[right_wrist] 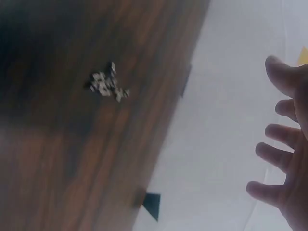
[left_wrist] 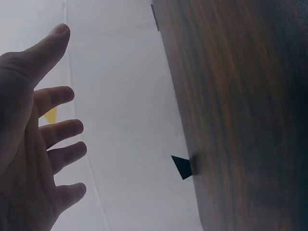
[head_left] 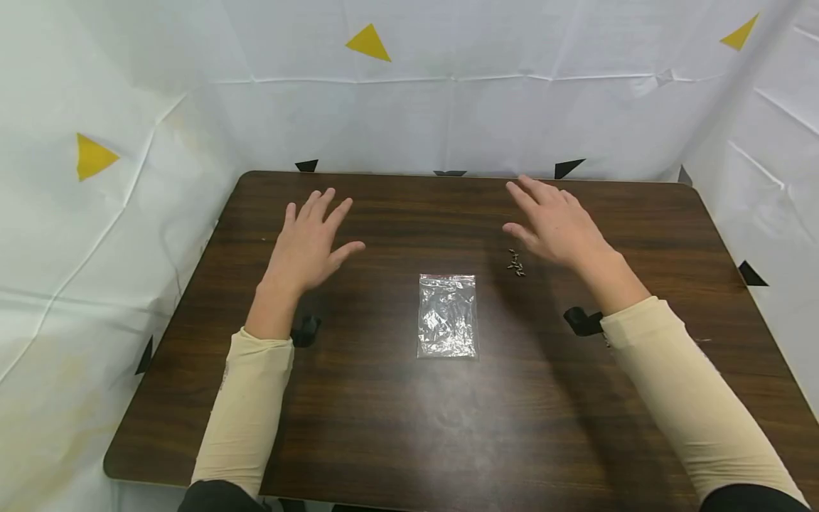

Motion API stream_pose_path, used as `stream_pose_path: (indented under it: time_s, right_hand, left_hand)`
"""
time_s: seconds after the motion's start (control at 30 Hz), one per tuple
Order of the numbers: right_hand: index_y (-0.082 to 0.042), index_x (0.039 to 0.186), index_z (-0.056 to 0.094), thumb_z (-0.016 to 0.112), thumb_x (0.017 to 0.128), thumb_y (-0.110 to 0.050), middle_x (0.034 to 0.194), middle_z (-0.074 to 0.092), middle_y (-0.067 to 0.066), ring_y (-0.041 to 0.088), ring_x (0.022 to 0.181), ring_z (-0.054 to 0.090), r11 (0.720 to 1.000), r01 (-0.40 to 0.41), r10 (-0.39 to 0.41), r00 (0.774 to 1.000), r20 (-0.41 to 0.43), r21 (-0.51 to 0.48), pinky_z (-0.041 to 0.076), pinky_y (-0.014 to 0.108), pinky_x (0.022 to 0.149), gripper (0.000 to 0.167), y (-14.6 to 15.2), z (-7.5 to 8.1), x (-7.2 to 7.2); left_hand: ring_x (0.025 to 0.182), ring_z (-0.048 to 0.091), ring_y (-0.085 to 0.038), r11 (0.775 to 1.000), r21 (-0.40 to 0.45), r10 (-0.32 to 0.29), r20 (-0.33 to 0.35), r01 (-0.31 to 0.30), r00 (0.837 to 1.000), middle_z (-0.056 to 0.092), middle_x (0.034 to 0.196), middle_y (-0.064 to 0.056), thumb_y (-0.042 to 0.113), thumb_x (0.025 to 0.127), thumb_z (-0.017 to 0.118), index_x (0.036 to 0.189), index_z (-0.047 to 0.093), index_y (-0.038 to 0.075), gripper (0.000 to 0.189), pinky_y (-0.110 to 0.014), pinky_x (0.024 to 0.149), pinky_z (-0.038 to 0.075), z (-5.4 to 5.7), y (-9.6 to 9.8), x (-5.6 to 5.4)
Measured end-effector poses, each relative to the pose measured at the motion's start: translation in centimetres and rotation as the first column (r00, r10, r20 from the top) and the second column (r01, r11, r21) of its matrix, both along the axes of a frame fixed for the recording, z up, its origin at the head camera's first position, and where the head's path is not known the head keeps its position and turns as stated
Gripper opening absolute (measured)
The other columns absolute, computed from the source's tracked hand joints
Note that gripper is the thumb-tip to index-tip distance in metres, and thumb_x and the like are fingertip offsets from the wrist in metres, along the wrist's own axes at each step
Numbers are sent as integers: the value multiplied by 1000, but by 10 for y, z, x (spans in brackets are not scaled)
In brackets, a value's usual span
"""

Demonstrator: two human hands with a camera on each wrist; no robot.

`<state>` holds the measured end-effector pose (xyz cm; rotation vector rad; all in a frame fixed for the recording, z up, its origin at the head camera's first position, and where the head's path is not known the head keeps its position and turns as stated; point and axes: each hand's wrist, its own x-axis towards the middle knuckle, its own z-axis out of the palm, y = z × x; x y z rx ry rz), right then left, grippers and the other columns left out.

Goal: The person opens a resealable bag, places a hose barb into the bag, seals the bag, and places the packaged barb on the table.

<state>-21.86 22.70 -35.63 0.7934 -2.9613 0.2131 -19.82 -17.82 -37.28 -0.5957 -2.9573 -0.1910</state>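
Note:
A clear zip-seal plastic bag (head_left: 447,317) lies flat near the middle of the dark wooden table, its seal edge facing away from me. To its right and a little farther back is a small cluster of metal screws (head_left: 515,264), also seen blurred as a small pile of screws (right_wrist: 107,84) in the right wrist view. My left hand (head_left: 303,245) is raised over the table's left side, fingers spread and holding nothing. Over the right side hovers my right hand (head_left: 559,222), nearest the screws, with its fingers apart and nothing in them.
The brown tabletop (head_left: 358,419) has rounded corners. White sheeting (head_left: 448,121) with yellow and black triangles hangs behind and at both sides. Black pieces lie beside each forearm, one at the left (head_left: 306,331) and another black piece (head_left: 582,321) at the right.

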Motion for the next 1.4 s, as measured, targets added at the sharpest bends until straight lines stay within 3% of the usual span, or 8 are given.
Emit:
stream_pose_path:
  time_s: [0.37,0.67,0.8,0.9,1.03,1.13,1.3,1.4]
  right_hand:
    - [-4,139,54,60,98,-23,127,59,18,34,108,61,994,-106,110,987,121,-39,50,51,85,45,-43,-47,12]
    - [-9,132,62,61,98,-25,109,59,10,29,97,60,990,-134,127,984,125,50,52,45,71,38,-74,-86,23]
    - [-14,122,71,67,94,-27,98,57,5,25,91,57,995,-95,92,993,74,34,50,42,64,31,-78,-92,24]
    - [-17,111,75,70,91,-25,93,58,2,23,87,59,998,-54,55,996,65,-12,50,42,63,22,-78,-94,26]
    - [-19,96,75,72,88,-25,86,64,-3,19,80,63,993,53,-37,989,143,-109,50,42,62,10,-79,-92,29]
    - [-20,89,74,73,86,-25,79,67,-6,16,72,62,965,167,-121,968,221,-202,48,40,59,6,-82,-88,32]
    - [-20,87,74,73,86,-25,76,69,-6,13,70,63,893,270,-161,939,305,-360,47,38,60,6,-87,-79,43]
    - [-19,89,75,73,87,-25,77,69,-6,12,69,63,860,284,-132,926,353,-425,48,36,62,7,-91,-77,50]
  left_hand:
    - [134,39,-35,987,107,-123,49,118,991,41,148,-12,49,94,61,149,42,18,66,-58,106,31,-28,25,5]
    - [87,59,-14,907,367,-289,183,207,940,64,100,4,35,94,66,126,67,17,36,-35,75,49,-54,71,21]
    - [71,59,-11,838,524,-359,315,154,879,66,88,8,32,95,66,117,71,14,29,-30,64,48,-61,86,28]
    - [65,63,-17,787,615,-402,437,60,805,69,82,-1,31,95,65,116,72,11,30,-31,58,49,-64,97,32]
    - [61,66,-24,713,682,-408,593,-164,694,71,84,-14,31,97,63,119,69,7,33,-35,52,53,-67,110,37]
    - [63,69,-22,629,683,-372,684,-372,628,72,91,-17,31,97,62,122,66,4,36,-34,53,55,-67,117,37]
    - [66,71,-20,453,664,-294,742,-595,603,72,98,-18,32,96,64,119,66,4,37,-29,54,55,-69,125,32]
    - [71,72,-22,384,663,-277,747,-643,605,72,100,-18,31,95,66,116,67,4,35,-30,55,56,-71,125,30]
